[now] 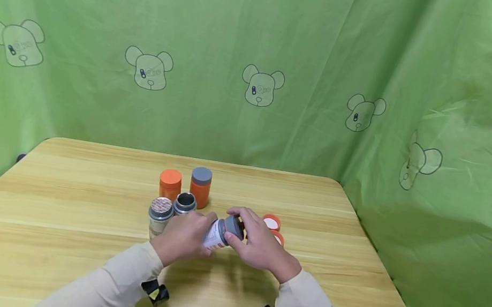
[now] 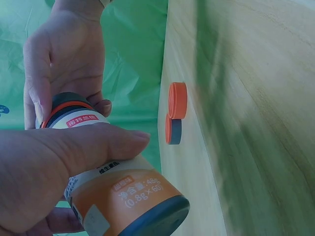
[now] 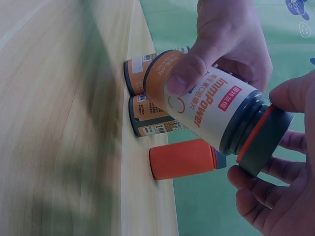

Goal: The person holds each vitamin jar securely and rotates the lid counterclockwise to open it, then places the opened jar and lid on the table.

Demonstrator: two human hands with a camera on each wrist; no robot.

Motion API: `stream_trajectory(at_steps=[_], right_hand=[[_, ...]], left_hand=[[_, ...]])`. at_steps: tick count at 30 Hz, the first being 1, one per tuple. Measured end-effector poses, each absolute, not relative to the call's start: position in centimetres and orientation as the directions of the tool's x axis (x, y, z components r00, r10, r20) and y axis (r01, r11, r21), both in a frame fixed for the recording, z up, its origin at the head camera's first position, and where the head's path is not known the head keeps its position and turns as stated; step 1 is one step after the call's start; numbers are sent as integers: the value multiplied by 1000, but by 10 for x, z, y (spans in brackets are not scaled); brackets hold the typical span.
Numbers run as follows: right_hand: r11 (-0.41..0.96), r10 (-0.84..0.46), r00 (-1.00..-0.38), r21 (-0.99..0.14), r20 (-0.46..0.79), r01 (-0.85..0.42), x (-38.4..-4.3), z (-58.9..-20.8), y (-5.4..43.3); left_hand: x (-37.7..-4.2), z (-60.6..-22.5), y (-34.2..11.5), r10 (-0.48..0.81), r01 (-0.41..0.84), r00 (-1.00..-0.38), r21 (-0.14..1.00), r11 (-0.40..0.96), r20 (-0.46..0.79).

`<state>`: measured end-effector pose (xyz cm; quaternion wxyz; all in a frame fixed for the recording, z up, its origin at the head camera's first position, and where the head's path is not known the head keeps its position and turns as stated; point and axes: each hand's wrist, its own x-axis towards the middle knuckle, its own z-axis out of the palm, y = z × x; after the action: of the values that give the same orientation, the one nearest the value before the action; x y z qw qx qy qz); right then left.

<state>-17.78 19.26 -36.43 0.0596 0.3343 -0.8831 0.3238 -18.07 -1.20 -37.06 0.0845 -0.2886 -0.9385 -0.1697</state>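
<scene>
Gripping bottle (image 1: pixel 215 235), left hand (image 1: pixel 183 236) faces right hand (image 1: pixel 262 246) pinching cap (image 1: pixel 234 226), well inside tabletop's sides (image 1: pixel 375 259).

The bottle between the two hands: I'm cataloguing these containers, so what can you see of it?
The bottle is dark grey and plastic-looking, with a white and orange label reading ImmPower. It is tilted, held above the table, its body gripped by the left hand. The right hand holds the grey, orange-rimmed cap at the neck, where screw threads show. Its contents are hidden.
</scene>
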Motion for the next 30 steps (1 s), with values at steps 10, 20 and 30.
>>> stream_trajectory(at_steps=[10, 20, 30], right_hand=[[580, -532, -779, -528, 331, -620, -178, -361, 197], [599, -467, -806, -540, 364, -591, -191, -372, 207], [652, -332, -880, -591, 340, -474, -221, -384, 225]], left_hand=[[-180, -372, -14, 511, 568, -821, 282, 773, 254], [-180, -373, -17, 485, 537, -844, 338, 773, 231], [-181, -379, -19, 473, 531, -847, 380, 757, 242]])
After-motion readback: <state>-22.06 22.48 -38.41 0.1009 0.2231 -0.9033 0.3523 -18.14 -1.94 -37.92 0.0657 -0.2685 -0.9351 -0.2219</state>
